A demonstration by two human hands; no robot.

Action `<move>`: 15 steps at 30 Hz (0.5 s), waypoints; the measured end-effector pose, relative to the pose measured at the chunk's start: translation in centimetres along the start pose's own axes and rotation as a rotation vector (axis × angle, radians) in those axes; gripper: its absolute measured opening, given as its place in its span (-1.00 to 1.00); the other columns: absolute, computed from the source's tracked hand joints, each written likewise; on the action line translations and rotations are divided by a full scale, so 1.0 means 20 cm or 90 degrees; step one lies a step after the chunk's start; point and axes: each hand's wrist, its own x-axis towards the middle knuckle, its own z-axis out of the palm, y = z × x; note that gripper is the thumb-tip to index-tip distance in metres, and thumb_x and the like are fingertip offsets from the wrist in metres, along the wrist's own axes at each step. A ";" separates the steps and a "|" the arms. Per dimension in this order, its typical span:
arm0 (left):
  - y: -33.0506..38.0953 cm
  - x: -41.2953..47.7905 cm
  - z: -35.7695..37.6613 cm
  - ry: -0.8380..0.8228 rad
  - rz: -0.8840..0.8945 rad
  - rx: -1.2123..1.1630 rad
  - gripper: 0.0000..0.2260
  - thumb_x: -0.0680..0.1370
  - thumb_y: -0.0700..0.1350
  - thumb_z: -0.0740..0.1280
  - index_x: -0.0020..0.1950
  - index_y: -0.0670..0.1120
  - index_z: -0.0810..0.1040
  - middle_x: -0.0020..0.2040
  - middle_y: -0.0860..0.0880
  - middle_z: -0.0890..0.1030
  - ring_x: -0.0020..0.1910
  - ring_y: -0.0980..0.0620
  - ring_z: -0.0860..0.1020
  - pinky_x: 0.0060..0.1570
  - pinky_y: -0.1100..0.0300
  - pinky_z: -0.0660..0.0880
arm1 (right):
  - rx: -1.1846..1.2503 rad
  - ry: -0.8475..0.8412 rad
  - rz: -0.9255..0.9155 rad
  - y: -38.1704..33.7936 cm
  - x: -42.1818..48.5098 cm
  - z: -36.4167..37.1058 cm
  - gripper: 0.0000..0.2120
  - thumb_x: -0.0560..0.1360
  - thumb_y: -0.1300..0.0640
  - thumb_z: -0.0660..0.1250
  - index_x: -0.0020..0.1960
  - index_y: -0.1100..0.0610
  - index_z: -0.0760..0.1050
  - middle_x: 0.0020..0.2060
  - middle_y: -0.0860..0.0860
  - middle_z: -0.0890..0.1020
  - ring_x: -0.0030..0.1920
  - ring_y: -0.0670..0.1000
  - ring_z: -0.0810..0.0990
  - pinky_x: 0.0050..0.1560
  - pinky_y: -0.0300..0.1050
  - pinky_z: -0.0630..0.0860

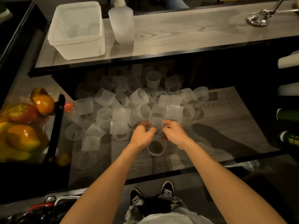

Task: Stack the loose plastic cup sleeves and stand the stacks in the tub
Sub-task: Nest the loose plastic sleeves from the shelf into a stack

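Note:
A heap of loose, ribbed, translucent cup sleeves [123, 104] covers the lower shelf. Both my hands reach into its near edge. My left hand [142, 135] and my right hand [173, 133] are closed around one short stack of sleeves [157, 122], gripping it from either side. A single sleeve [156, 147] lies on the shelf just below my wrists. On the upper counter, a tall finished stack of sleeves [122, 25] stands upright next to the translucent square tub [76, 44]. The tub looks empty inside.
The grey wood-grain counter [178, 34] overhangs the back of the heap. A metal ladle [258, 16] lies at its far right. Mangoes [24, 123] fill a mesh basket at left. Rolls and bottles [288, 115] line the right edge. My shoes [152, 193] show below.

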 end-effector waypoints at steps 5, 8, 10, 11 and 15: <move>0.03 -0.01 0.00 0.076 0.061 -0.045 -0.85 0.58 -0.09 0.35 0.13 -0.07 0.56 -0.09 -0.02 0.66 -0.12 0.02 0.62 -0.09 0.16 0.57 | -0.005 0.088 -0.035 -0.01 0.00 -0.02 -0.61 0.62 0.12 0.28 0.43 0.15 0.42 0.02 0.02 0.63 -0.03 -0.05 0.58 0.00 -0.15 0.52; 0.06 -0.03 0.01 0.111 0.086 -0.080 -0.85 0.60 -0.07 0.36 0.13 -0.08 0.57 -0.09 -0.02 0.67 -0.14 0.07 0.63 -0.10 0.18 0.60 | 0.016 0.190 -0.069 -0.02 0.01 -0.03 -0.75 0.58 0.05 0.35 0.22 0.10 0.58 -0.04 -0.07 0.66 0.01 -0.02 0.63 -0.01 -0.16 0.55; 0.08 -0.04 0.01 0.129 0.080 -0.121 -0.82 0.59 -0.08 0.39 0.16 -0.08 0.56 -0.07 -0.02 0.65 -0.14 0.10 0.61 -0.09 0.20 0.59 | 0.057 0.204 -0.076 -0.03 0.01 -0.03 -0.80 0.56 0.02 0.39 0.12 0.10 0.60 -0.09 -0.06 0.66 -0.11 -0.07 0.63 -0.18 -0.25 0.55; 0.09 -0.03 0.01 0.131 0.072 -0.144 -0.79 0.57 -0.09 0.41 0.18 -0.09 0.54 -0.06 -0.01 0.63 -0.14 0.10 0.59 -0.09 0.21 0.57 | 0.065 0.199 -0.080 -0.04 0.01 -0.03 -0.79 0.54 0.03 0.42 0.12 0.10 0.59 -0.07 -0.05 0.65 -0.13 -0.10 0.61 -0.21 -0.28 0.52; 0.10 -0.02 -0.04 0.055 -0.013 -0.296 -0.61 0.50 -0.17 0.50 0.27 -0.13 0.47 0.04 -0.08 0.62 -0.08 0.04 0.59 -0.08 0.17 0.53 | 0.149 0.094 -0.059 -0.05 0.01 -0.08 -0.58 0.47 0.09 0.52 0.28 0.10 0.50 0.11 0.04 0.59 0.06 -0.02 0.59 -0.01 -0.12 0.55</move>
